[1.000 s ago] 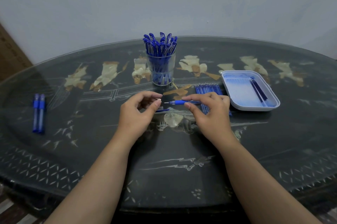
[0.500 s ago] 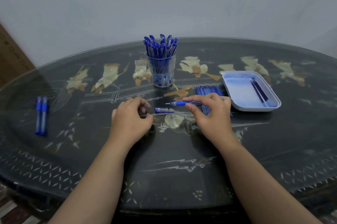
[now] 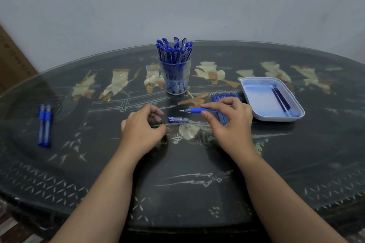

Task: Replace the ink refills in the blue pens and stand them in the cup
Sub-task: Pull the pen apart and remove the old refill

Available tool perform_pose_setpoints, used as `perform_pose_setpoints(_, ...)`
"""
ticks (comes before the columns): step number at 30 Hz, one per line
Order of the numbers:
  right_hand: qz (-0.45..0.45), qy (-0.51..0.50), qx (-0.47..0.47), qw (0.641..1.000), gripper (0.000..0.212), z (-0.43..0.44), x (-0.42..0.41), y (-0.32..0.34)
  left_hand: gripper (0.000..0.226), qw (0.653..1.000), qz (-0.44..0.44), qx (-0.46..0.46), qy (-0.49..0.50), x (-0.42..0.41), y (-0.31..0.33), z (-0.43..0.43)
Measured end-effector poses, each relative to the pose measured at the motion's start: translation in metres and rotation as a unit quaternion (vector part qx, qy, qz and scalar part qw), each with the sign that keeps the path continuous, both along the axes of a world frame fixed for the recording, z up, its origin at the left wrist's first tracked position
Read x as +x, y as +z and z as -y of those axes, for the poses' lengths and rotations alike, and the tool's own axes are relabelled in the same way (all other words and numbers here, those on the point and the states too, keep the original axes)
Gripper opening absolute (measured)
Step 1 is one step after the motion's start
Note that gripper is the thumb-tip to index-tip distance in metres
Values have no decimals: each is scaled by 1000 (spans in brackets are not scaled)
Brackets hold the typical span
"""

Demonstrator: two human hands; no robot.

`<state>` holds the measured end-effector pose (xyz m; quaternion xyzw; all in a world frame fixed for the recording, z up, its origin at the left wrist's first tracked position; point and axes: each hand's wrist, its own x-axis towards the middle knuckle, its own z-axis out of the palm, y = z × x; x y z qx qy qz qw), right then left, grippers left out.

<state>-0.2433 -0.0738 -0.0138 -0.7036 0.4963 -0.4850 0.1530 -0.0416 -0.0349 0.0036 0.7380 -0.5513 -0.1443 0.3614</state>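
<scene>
My right hand (image 3: 229,120) pinches an uncapped blue pen (image 3: 194,110) just above the table, its tip pointing left. My left hand (image 3: 143,127) is curled low over the table, with a small dark piece (image 3: 162,122) pinched between thumb and forefinger; I cannot tell what the piece is. A pen cap (image 3: 175,119) lies on the glass between my hands. Further back stands the clear cup (image 3: 176,87), packed with several capped blue pens (image 3: 173,51). Blue refills (image 3: 225,96) lie in a row behind my right hand, partly hidden by it.
A white tray (image 3: 276,118) at the right holds two dark refills (image 3: 281,100). Two capped blue pens (image 3: 44,124) lie side by side at the far left. The oval glass-topped table (image 3: 187,179) backs onto a pale wall. A cardboard box (image 3: 11,60) stands at the left.
My left hand drew back from the pen tip, down and to the left, and now sits by the table surface. The right hand and its pen barely moved.
</scene>
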Motion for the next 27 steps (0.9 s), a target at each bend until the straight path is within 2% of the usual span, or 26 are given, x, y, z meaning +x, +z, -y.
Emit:
perform_pose_setpoints(16,-41,-28,-39,998,18,-3,0,0,17,1000,21,14,-11,1,1,-2)
perform_pose_setpoints(20,-40,-32,-38,998,17,-3,1,0,19,1000,18,4,-14,1,1,-3)
perform_pose_setpoints(27,-39,-47,-39,997,26,-8,2,4,26,999,-14,-27,-19,2,0,-2)
